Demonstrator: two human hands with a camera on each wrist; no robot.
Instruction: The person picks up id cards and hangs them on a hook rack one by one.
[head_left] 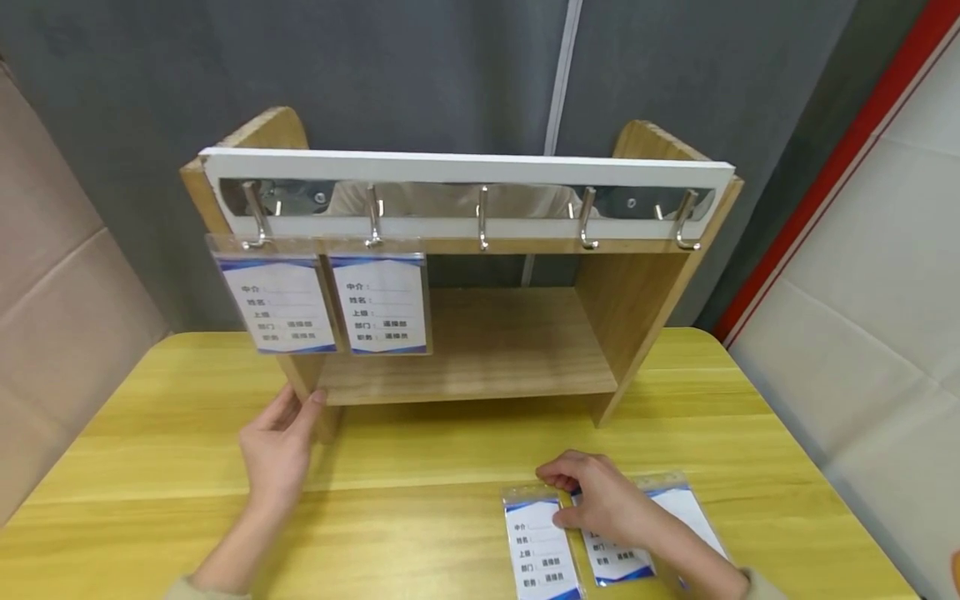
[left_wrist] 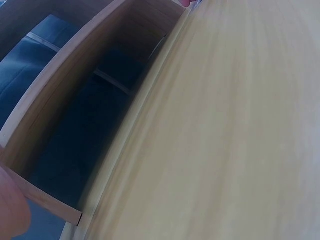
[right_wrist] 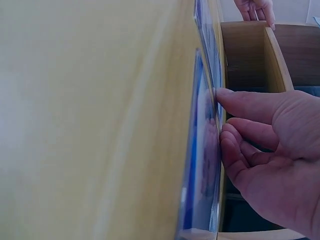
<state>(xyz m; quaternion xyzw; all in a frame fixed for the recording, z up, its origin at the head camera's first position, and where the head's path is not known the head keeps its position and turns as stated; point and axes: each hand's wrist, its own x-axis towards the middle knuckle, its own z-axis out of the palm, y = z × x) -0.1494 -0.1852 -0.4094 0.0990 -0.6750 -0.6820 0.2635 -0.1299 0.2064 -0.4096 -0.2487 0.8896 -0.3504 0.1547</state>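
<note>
My left hand (head_left: pixel 276 457) grips the lower left side panel of a wooden shelf (head_left: pixel 465 379), thumb at its front edge. On the table, my right hand (head_left: pixel 603 500) reaches over the middle one of three badges in clear sleeves; its thumb and bent fingertips touch near the upper left corner of that middle badge (head_left: pixel 621 573). Partly under the right forearm lies the right badge (head_left: pixel 688 510), while the left badge (head_left: pixel 538 546) is beside the thumb. Two like badges hang from the shelf's hooks, a far-left badge (head_left: pixel 281 304) and a second badge (head_left: pixel 381 304).
A white rail (head_left: pixel 465 162) with several metal hooks runs along the shelf's top front; the middle hook (head_left: pixel 482 218) and those to its right carry nothing. The yellow wooden table (head_left: pixel 420 517) extends in front. Grey fabric (head_left: pixel 420 67) stands behind, pale panels (head_left: pixel 862 250) at the sides.
</note>
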